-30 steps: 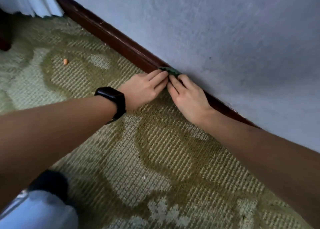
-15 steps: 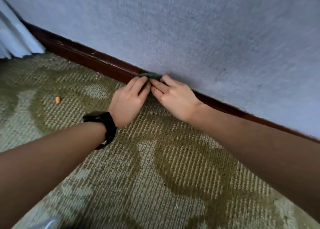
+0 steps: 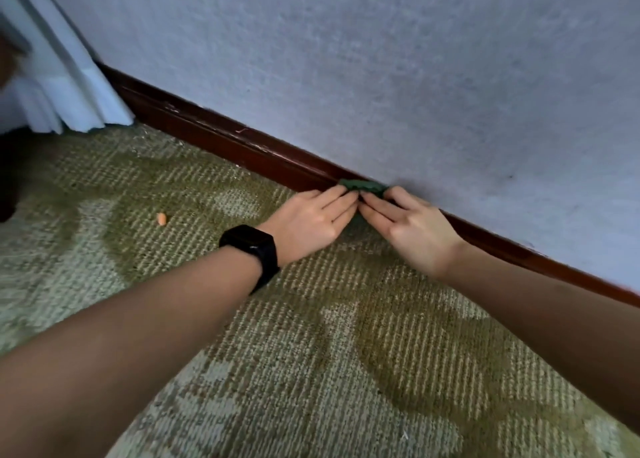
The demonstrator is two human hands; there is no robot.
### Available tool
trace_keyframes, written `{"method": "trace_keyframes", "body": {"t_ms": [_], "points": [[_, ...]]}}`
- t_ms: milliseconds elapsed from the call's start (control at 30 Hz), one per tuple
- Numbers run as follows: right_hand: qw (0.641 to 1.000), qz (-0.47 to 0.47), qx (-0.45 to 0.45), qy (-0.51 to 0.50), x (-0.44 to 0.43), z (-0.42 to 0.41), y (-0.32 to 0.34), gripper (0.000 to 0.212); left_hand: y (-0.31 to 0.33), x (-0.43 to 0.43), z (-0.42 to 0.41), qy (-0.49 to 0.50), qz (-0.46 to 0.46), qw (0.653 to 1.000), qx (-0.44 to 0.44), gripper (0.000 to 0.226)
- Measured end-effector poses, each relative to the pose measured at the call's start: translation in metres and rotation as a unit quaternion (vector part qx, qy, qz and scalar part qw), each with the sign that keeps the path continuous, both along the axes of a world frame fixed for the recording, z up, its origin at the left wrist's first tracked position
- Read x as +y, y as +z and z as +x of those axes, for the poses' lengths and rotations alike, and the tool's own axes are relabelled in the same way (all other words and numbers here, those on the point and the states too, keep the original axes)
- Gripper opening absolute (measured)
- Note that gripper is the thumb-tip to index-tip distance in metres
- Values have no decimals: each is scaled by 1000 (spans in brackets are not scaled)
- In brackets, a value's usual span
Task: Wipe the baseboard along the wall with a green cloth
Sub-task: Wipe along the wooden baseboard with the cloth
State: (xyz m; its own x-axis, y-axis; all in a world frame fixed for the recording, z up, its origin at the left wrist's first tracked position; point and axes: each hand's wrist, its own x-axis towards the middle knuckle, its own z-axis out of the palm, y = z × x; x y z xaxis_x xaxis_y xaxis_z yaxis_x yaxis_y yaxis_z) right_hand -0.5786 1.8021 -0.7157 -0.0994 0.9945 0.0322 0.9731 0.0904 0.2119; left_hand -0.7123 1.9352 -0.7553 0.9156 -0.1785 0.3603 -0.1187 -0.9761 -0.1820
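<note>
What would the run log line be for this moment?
step: wiping | left hand + right hand: pressing green cloth | on: baseboard

A green patterned carpet (image 3: 311, 371) covers the floor, a small orange crumb (image 3: 161, 219) lies on it, and a white curtain (image 3: 69, 87) hangs at the left.

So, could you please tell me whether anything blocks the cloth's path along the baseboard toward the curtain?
Nothing visible does: the baseboard runs bare from the green cloth to the white curtain. The orange crumb lies apart on the carpet.
</note>
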Motion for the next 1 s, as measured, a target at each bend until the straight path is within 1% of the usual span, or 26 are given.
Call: {"method": "trace_keyframes", "body": {"t_ms": [33,100,200,267,300,333,400,467,500,533,633,733,833,967,1000], "points": [[1000,3,-2,9,14,-6,-2,37,0,13,-7,4,1,1000,-3,37],[1000,2,-6,16,43,-18,-6,42,-1,38,-23,22,2,1000,-11,35],[1000,6,12,-11,90,-40,-11,51,-3,74,-47,75,-3,997,-16,35],[1000,-25,4,-14,117,-51,-16,44,-3,90,-58,115,-7,993,-15,36],[999,-34,18,-25,126,-56,-15,40,-3,95,-61,130,-9,991,-16,35],[998,-29,36,-39,131,-60,-15,38,-4,97,-63,138,-12,990,-19,34],[999,-9,30,-31,130,-60,-12,35,-6,95,-61,144,-20,989,-34,31],[999,35,31,-18,118,-55,-9,35,-9,86,-55,135,-25,989,-53,25],[998,45,40,-15,110,-51,-9,39,-10,82,-52,123,-26,990,-58,21],[998,47,41,-12,100,-45,-10,42,-11,77,-47,104,-26,992,-62,20],[998,30,48,-10,60,-27,-11,44,-13,56,-29,33,-37,998,-41,29],[999,28,38,-17,35,-15,-11,46,-17,42,-15,-24,-45,998,-41,21],[999,27,44,-16,42,-17,-12,44,-15,52,-15,-43,-33,997,-62,18],[998,16,59,-15,70,-29,-12,34,-7,85,-31,-56,-15,998,-28,22],[997,13,67,-19,79,-33,-12,37,-5,95,-36,-54,-16,998,-21,22]]}}
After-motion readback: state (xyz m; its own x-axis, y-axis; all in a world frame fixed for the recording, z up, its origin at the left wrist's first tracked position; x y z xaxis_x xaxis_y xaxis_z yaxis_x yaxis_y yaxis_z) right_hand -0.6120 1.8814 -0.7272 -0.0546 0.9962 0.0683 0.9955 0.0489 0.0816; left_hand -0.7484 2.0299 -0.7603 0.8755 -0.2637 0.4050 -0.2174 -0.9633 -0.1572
